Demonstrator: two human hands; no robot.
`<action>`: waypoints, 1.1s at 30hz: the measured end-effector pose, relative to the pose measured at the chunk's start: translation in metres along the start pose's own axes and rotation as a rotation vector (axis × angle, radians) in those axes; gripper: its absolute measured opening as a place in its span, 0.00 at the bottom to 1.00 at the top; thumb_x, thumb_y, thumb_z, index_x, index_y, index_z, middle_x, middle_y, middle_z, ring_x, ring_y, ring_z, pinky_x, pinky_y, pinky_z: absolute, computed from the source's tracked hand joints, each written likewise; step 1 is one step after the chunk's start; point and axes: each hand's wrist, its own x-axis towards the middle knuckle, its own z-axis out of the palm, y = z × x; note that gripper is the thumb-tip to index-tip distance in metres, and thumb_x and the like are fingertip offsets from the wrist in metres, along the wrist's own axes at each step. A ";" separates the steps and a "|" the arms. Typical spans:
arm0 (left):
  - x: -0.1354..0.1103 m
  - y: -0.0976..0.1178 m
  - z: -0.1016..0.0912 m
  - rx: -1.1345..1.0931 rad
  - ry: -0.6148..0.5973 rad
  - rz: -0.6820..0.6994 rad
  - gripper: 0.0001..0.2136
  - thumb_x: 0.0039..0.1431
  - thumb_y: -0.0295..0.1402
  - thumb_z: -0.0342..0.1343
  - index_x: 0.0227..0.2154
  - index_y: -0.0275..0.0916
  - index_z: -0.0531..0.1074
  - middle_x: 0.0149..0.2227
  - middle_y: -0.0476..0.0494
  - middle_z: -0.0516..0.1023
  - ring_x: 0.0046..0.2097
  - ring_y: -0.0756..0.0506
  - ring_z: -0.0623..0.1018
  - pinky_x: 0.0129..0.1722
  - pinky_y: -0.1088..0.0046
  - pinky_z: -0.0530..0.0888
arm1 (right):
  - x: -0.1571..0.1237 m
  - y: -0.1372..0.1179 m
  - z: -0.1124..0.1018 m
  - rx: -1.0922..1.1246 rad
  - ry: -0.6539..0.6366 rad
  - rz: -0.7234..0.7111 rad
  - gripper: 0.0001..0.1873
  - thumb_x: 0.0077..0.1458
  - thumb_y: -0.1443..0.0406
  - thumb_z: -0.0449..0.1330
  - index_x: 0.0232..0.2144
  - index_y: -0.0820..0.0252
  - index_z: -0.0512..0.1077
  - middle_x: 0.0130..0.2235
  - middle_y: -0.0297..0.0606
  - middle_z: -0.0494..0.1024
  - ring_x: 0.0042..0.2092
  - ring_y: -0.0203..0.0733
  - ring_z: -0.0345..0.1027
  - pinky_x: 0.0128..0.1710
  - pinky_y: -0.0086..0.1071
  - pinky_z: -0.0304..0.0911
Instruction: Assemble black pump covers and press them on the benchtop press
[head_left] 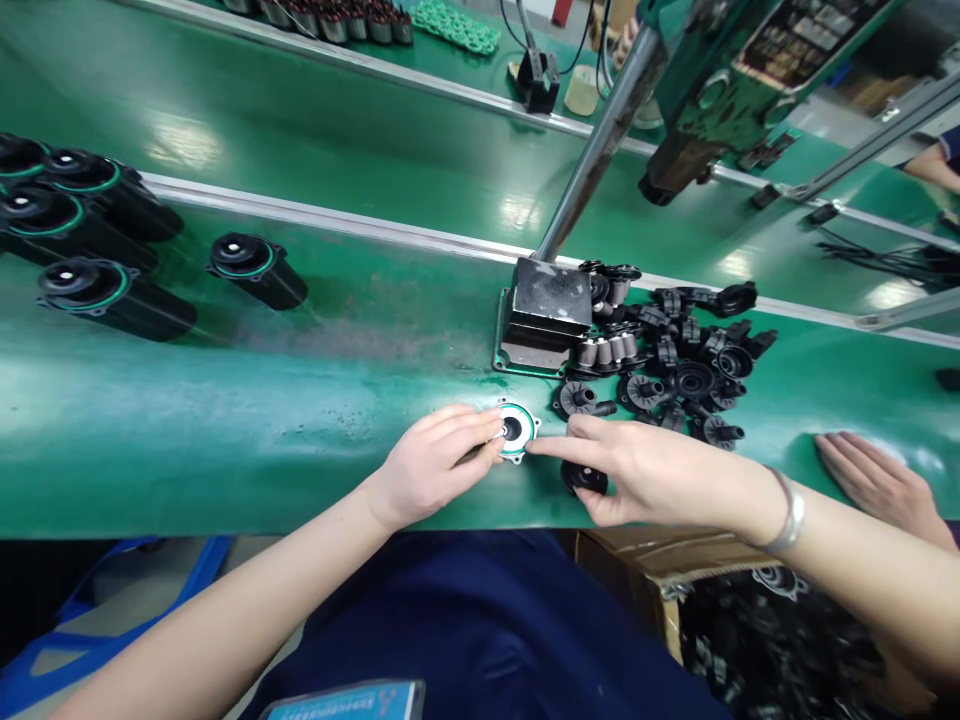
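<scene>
My left hand (439,462) is closed around a round motor housing (529,418) near the bench's front edge. The housing's top shows a white disc, a dark centre and a green sealing ring along its rim; its lower body is hidden. My right hand (637,462) grips a round black plastic cover (585,478) between thumb and curled fingers. Its index finger is stretched out and touches the right side of the housing's rim. Just beyond this hand lie black pump covers (576,398) with spouts.
A press stand with a black base block (550,300) rises beyond my hands, its green head (697,110) overhead. Several black motor housings (259,270) stand at left. Another person's hand (885,480) rests on the bench at right. Below, a cardboard box (637,570) holds black parts.
</scene>
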 end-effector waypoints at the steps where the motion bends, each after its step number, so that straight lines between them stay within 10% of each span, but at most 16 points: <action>1: -0.001 0.000 0.001 -0.017 -0.013 -0.032 0.05 0.62 0.28 0.57 0.39 0.35 0.75 0.41 0.41 0.83 0.45 0.45 0.82 0.50 0.68 0.77 | 0.000 -0.002 0.004 0.048 0.000 0.017 0.33 0.57 0.59 0.53 0.64 0.43 0.51 0.39 0.35 0.66 0.33 0.21 0.61 0.34 0.18 0.57; 9: -0.019 -0.005 0.008 -0.018 -0.004 0.004 0.11 0.62 0.26 0.56 0.47 0.40 0.72 0.49 0.40 0.80 0.55 0.42 0.77 0.55 0.60 0.74 | 0.006 -0.024 0.012 0.270 0.068 -0.024 0.39 0.54 0.62 0.55 0.66 0.45 0.48 0.42 0.36 0.69 0.37 0.22 0.61 0.40 0.19 0.64; 18: -0.004 0.008 0.020 -0.435 -0.077 -0.559 0.51 0.45 0.42 0.70 0.66 0.43 0.43 0.59 0.30 0.64 0.60 0.34 0.69 0.59 0.49 0.70 | 0.026 0.004 -0.025 0.314 0.562 0.093 0.16 0.51 0.63 0.59 0.43 0.61 0.66 0.36 0.32 0.68 0.30 0.16 0.56 0.31 0.13 0.58; 33: -0.006 0.010 0.036 -0.601 -0.096 -0.695 0.35 0.47 0.31 0.68 0.55 0.41 0.57 0.54 0.37 0.72 0.56 0.37 0.75 0.56 0.59 0.74 | 0.070 -0.005 -0.003 -0.157 0.257 -0.255 0.17 0.53 0.66 0.52 0.46 0.65 0.65 0.44 0.41 0.66 0.45 0.32 0.62 0.46 0.30 0.70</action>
